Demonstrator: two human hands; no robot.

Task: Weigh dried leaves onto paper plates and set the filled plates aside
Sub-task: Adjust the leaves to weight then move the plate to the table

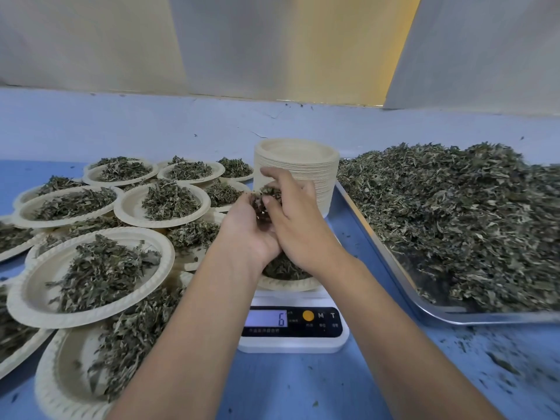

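A white digital scale stands at the table's middle and reads 6. On it sits a paper plate holding some dried leaves, mostly hidden under my hands. My left hand is cupped above the plate with a clump of dried leaves in it. My right hand is against it, fingers curled into the same clump. A big heap of dried leaves fills the metal tray on the right.
Several filled paper plates overlap across the left side of the blue table. A tall stack of empty paper plates stands behind the scale. Leaf crumbs litter the table at front right. A wall ledge runs along the back.
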